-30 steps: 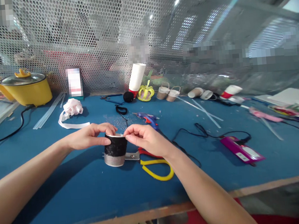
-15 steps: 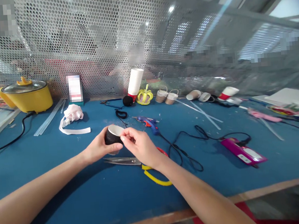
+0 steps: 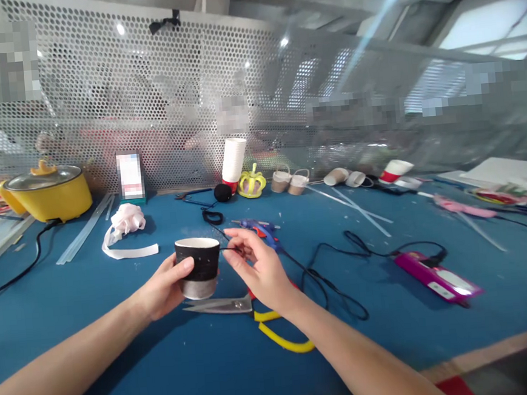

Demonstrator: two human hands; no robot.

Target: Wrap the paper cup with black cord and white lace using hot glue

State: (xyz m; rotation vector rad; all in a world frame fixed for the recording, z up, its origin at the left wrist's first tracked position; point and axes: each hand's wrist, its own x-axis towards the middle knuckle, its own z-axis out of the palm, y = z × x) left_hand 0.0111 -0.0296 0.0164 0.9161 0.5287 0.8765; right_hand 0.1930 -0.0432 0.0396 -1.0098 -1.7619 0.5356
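Observation:
My left hand [image 3: 167,285] is wrapped round a small paper cup [image 3: 198,265] with a black glittery upper band and a silver base, holding it upright just above the blue table [image 3: 121,355]. My right hand [image 3: 255,265] pinches a thin black string [image 3: 227,248] that leaves the cup's right side near the rim. Scissors with yellow handles [image 3: 255,320] lie on the table just below both hands. A blue glue gun [image 3: 259,227] lies just behind my right hand, its black cord [image 3: 329,277] trailing right.
A yellow electric pot [image 3: 46,193] stands at the back left beside clear glue sticks [image 3: 83,230] and a white ribbon [image 3: 127,229]. A cup stack [image 3: 232,160], a yellow crown [image 3: 252,183] and small cups [image 3: 289,182] line the perforated screen. A magenta device [image 3: 438,275] lies right.
The cup went from standing on the table to being lifted and tilted, and is now upright in my left hand. My right hand shifted from the rim to pinching the black string.

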